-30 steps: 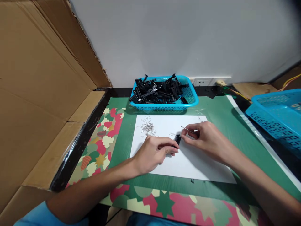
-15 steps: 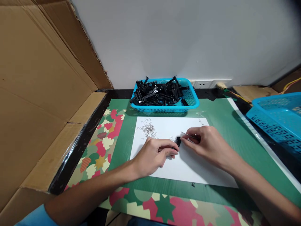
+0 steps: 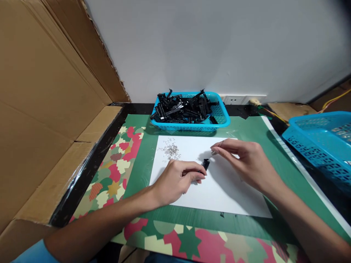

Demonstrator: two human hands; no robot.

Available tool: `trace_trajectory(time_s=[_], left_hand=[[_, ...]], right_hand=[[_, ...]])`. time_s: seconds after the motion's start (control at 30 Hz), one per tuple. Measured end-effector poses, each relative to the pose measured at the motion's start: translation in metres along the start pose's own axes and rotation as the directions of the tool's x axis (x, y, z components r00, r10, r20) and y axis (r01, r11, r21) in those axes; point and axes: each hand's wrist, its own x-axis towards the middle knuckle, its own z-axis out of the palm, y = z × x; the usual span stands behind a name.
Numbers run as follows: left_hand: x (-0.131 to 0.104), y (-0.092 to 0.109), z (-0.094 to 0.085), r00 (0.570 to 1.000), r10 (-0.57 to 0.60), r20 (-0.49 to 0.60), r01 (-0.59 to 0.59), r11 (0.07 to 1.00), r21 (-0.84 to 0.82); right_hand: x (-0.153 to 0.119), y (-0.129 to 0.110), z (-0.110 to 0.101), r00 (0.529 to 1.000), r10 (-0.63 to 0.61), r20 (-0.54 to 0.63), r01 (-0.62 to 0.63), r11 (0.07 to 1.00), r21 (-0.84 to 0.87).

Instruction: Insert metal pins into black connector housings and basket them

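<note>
My left hand [image 3: 182,179] is closed on one end of a small black plastic part [image 3: 205,165], keeping it low over the white sheet [image 3: 219,197]; the far end sticks out past the fingertips. To the right, my right hand [image 3: 238,155] is pinched round a thin metal tool, mostly hidden by the fingers, so its kind is unclear. Its fingertips are apart from the black part, above and right of it. A pile of small bent wire pieces [image 3: 171,150] lies on the sheet's left side, beyond my left hand.
A blue basket [image 3: 190,127] heaped with black plastic parts [image 3: 181,107] stands at the back. Another blue basket [image 3: 315,142] is at the right. Cardboard [image 3: 41,109] walls the left side. A wall socket [image 3: 233,99] with a plug and wires is behind.
My right hand has drawn back from the black part, up and slightly away, with its fingers still pinched. My left hand keeps its hold on the part. The view has shifted slightly.
</note>
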Motion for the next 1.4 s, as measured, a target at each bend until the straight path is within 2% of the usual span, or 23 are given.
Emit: trace_trajectory(time_s=[0.07,0.13,0.2,0.4,0.57,0.8,1.0,1.23,1.4], left_hand=[[0.0,0.001,0.0,1.0,-0.003,0.002,0.003,1.0,-0.005],[0.0,0.001,0.0,1.0,-0.002,0.004,0.002,1.0,-0.001],[0.0,0.001,0.0,1.0,-0.003,0.005,0.003,1.0,0.004],[0.0,-0.003,-0.001,1.0,-0.018,0.005,0.018,1.0,0.02],[0.003,-0.003,-0.004,0.997,-0.064,0.051,0.067,0.997,-0.047],[0.006,-0.002,-0.007,0.993,-0.091,0.075,0.098,0.99,-0.105],[0.01,0.001,-0.008,0.996,-0.065,0.067,0.074,0.987,-0.14],[0.008,-0.003,-0.006,0.996,-0.068,0.048,0.072,0.993,-0.091],[0.007,-0.004,-0.005,0.997,-0.058,0.045,0.061,0.994,-0.087]], right_hand=[[0.0,0.001,0.005,0.996,0.091,-0.019,-0.088,0.986,0.14],[0.0,0.003,0.009,0.989,0.15,0.011,-0.148,0.956,0.254],[0.001,0.003,0.01,0.984,0.172,0.042,-0.177,0.941,0.289],[0.001,0.0,0.01,0.993,0.12,0.014,-0.121,0.981,0.152],[-0.004,-0.002,0.013,0.998,0.03,-0.055,-0.03,1.0,-0.006],[-0.013,-0.002,0.018,0.995,-0.015,-0.097,0.006,0.995,-0.095],[-0.013,-0.006,0.022,0.991,-0.061,-0.123,0.049,0.994,-0.096],[-0.009,-0.011,0.021,0.994,-0.018,-0.111,0.009,0.997,-0.082],[-0.01,-0.011,0.023,0.985,0.041,-0.166,-0.032,0.998,0.058]])
